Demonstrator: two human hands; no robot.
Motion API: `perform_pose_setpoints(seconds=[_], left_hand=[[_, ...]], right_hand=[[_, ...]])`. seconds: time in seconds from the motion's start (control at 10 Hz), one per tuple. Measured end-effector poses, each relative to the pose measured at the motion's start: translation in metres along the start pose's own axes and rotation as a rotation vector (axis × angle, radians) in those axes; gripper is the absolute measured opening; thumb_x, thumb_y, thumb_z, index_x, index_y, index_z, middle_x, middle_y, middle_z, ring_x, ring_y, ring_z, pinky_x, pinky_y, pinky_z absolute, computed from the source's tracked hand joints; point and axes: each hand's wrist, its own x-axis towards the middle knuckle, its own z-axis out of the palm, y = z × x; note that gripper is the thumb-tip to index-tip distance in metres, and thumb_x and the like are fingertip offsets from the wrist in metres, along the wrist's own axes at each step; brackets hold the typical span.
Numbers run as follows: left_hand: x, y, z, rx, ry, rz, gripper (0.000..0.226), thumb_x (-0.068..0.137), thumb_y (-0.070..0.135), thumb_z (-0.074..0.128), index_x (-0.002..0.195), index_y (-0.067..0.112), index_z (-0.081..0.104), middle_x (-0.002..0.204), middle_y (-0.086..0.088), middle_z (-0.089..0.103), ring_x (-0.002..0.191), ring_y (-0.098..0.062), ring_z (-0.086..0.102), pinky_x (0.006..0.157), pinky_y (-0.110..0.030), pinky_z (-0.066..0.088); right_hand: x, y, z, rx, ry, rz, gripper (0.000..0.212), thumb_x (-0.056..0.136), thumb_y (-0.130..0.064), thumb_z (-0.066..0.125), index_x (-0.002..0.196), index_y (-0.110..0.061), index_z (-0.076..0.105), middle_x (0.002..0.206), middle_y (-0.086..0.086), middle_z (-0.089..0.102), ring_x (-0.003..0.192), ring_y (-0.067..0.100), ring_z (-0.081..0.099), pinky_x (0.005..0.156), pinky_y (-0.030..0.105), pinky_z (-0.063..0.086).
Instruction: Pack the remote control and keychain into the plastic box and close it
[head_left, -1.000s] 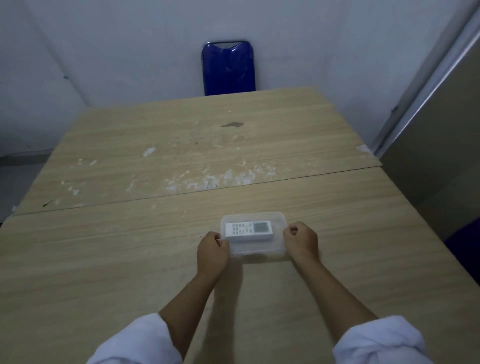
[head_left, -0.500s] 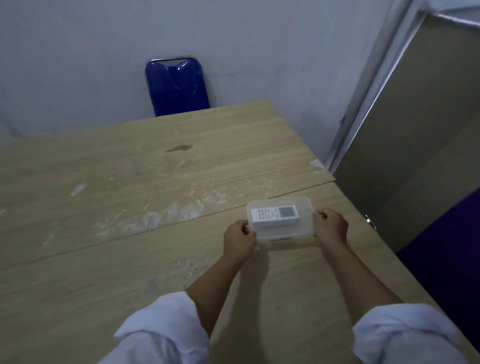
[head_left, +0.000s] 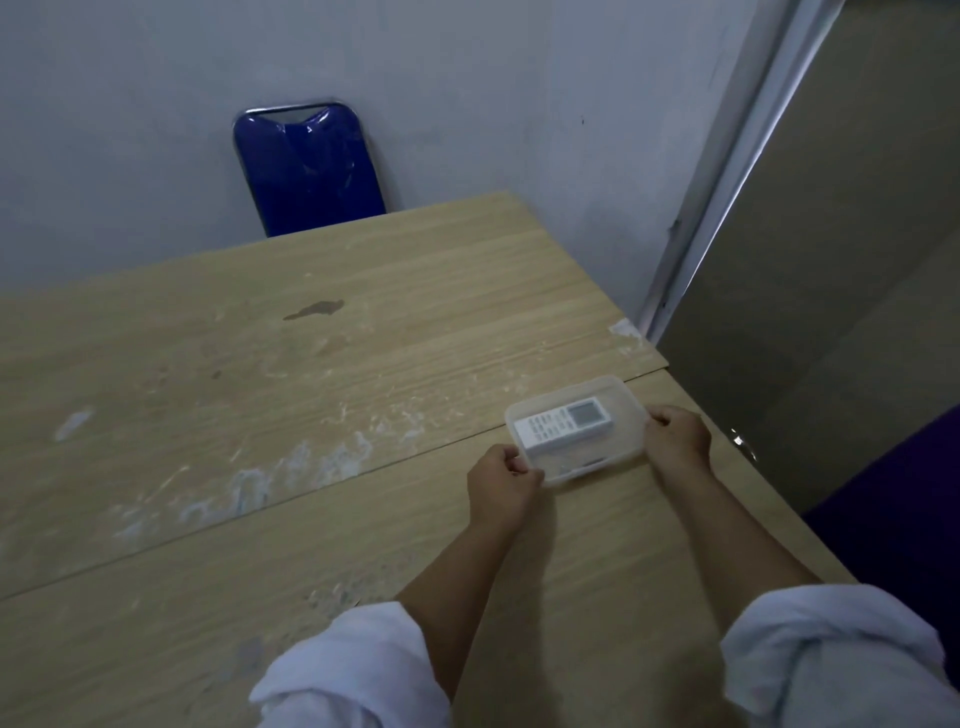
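Note:
A clear plastic box (head_left: 626, 402) with its lid on rests on the wooden table (head_left: 260, 395) near the right edge. Inside it lies a white remote control (head_left: 563, 429) with a grey screen. The keychain is not visible. My left hand (head_left: 501, 483) grips the box's left end with curled fingers. At the box's right end, my right hand (head_left: 678, 436) holds on the same way.
A blue chair back (head_left: 306, 166) stands behind the table against the grey wall. The table's right edge runs close to the box. Beyond it are a metal door frame (head_left: 727, 171) and a dark purple surface (head_left: 898, 514).
The view has swung left and tilted, so the box now appears far right. Both hands stay on the box's ends; the box has shifted slightly toward the table's right edge.

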Motion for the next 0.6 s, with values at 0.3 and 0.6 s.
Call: perform_pose_setpoints(seconds=[0.3, 0.6], left_hand=[[0.005, -0.004, -0.01, 0.106, -0.162, 0.028, 0.025, 0.079, 0.014, 0.066, 0.103, 0.019, 0.068, 0.081, 0.0, 0.065, 0.08, -0.018, 0.062, 0.084, -0.032, 0.053], [-0.019, 0.013, -0.064, 0.246, -0.199, 0.066, 0.056, 0.083, 0.021, 0.065, 0.135, 0.008, 0.047, 0.118, -0.01, 0.068, 0.112, -0.024, 0.06, 0.096, -0.028, 0.044]], right_hand=[[-0.007, -0.003, 0.002, -0.096, -0.005, -0.022, 0.034, 0.082, -0.006, 0.05, 0.113, -0.002, 0.065, 0.122, 0.025, 0.062, 0.106, 0.03, 0.058, 0.091, 0.033, 0.046], [-0.056, -0.055, 0.005, -0.381, -0.133, -0.181, 0.04, 0.093, -0.033, 0.046, 0.128, -0.015, 0.052, 0.141, 0.018, 0.038, 0.126, 0.038, 0.033, 0.105, 0.045, 0.035]])
